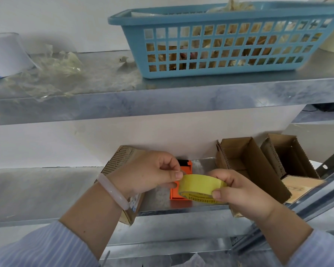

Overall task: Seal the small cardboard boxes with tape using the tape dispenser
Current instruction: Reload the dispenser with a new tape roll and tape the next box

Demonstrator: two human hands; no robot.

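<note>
Head camera looks at a metal rack, and I see both hands raised in front of the lower shelf (46, 189), busy with a yellow tape roll (201, 187) that sits at about 5 o'clock from the frame centre. My right hand (239, 191) grips the roll from its 3 o'clock side, thumb pressed on the outer band and the other fingers curled behind it. My left hand (148, 172) pinches the roll's edge at 9 o'clock between thumb and forefinger; a pale bracelet (114, 191) circles that wrist.

Behind and below the roll, an orange tape dispenser (175, 192) lies on the lower shelf, partly hidden by the roll. At 9 o'clock from the dispenser a left box (120, 160) of corrugated cardboard lies under my left hand, its front end overhanging the shelf edge. At 2 o'clock from the roll stands an open box (249, 164), flaps up, and just beside it at 3 o'clock a second open box (289, 157).

On the upper shelf (162, 99), a blue basket (220, 47) sits at 1 o'clock, filled with crumpled wrappers, and loose clear plastic (52, 74) lies at 10 o'clock.
</note>
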